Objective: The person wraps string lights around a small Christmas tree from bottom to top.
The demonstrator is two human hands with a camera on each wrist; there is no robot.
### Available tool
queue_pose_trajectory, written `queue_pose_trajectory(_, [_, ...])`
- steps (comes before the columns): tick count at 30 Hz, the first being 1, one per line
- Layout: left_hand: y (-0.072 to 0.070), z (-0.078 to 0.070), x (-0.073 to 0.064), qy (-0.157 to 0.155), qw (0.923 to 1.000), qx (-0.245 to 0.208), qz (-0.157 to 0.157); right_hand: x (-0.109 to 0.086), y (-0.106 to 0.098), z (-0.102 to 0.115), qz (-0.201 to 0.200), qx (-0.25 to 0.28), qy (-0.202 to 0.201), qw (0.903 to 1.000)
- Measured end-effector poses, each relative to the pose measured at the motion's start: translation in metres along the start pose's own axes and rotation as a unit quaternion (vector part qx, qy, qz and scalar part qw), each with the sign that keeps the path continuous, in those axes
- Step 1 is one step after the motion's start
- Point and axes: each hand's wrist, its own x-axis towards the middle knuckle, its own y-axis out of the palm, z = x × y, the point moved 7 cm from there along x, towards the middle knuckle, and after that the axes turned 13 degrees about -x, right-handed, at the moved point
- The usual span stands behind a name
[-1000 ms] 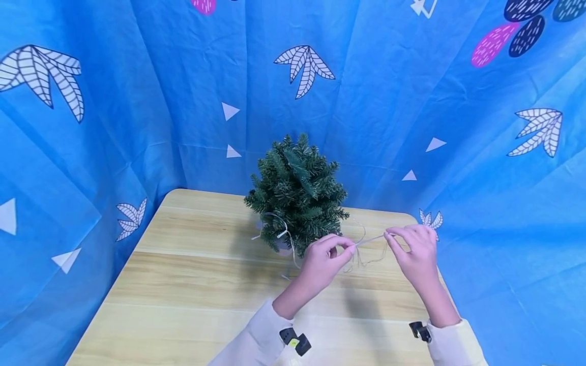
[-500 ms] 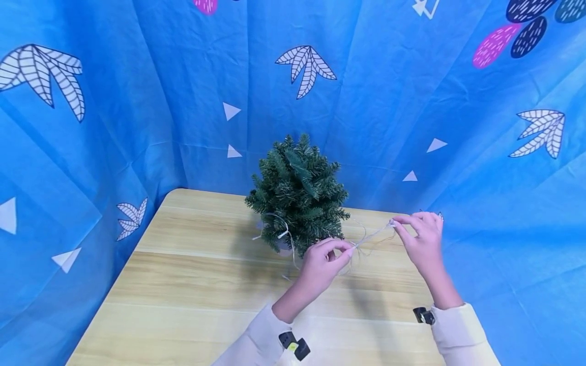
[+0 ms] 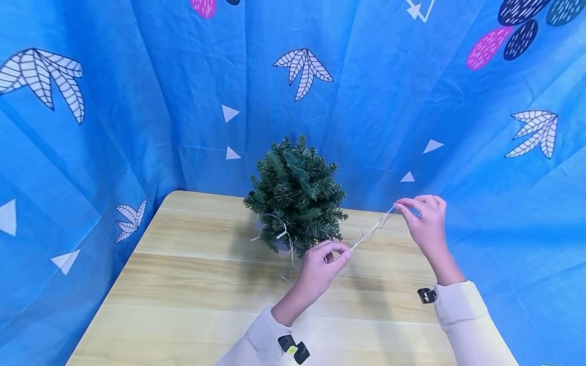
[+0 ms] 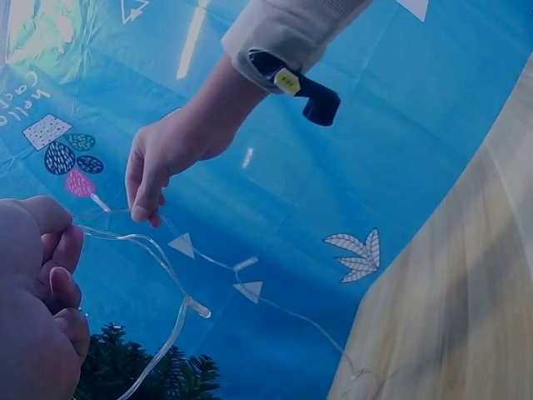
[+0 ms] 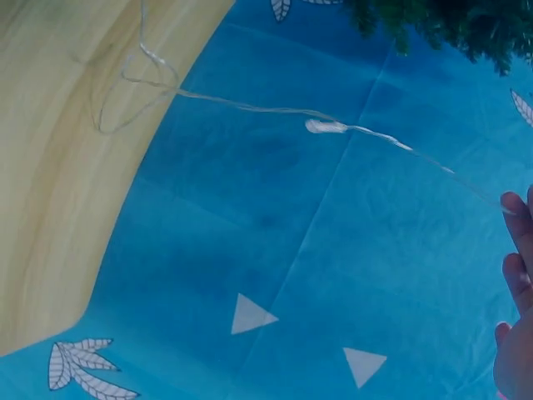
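A thin, clear string of lights [image 3: 373, 228] runs slantwise between the two hands. My left hand [image 3: 322, 264] pinches it between thumb and forefinger, just in front of the tree's lower right side. Higher and farther right, my right hand [image 3: 426, 223] pinches the other end of this stretch. Small pale bulbs [image 4: 198, 307] and loose loops of wire show in the left wrist view. Another length with a bulb [image 3: 281, 235] hangs against the lower left of a small green artificial Christmas tree [image 3: 297, 193]. The tree's base is mostly hidden by branches.
The tree stands near the back of a light wooden table [image 3: 183, 284]. A blue patterned curtain [image 3: 375, 101] encloses the table behind and on both sides. The table's right edge lies below the right hand.
My right hand has moved up and slightly right, away from the left hand, drawing the stretch of wire longer and steeper. My left hand has barely shifted, and the tree stands still.
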Motion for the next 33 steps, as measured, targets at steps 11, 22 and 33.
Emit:
queue_pose_trajectory(11, [0.001, 0.002, -0.002, 0.016, 0.9999, -0.002, -0.002, 0.029, 0.003, -0.02, 0.041, -0.001, 0.084, 0.9956])
queue_pose_trajectory(22, [0.002, 0.011, -0.003, 0.009, 0.9998, -0.014, -0.009, 0.065, 0.006, -0.027, 0.103, -0.011, 0.145, 0.9839])
queue_pose_trajectory(33, [0.001, 0.014, -0.004, -0.003, 0.9993, -0.03, -0.023, 0.095, 0.0, -0.04, 0.112, -0.026, 0.165, 0.9795])
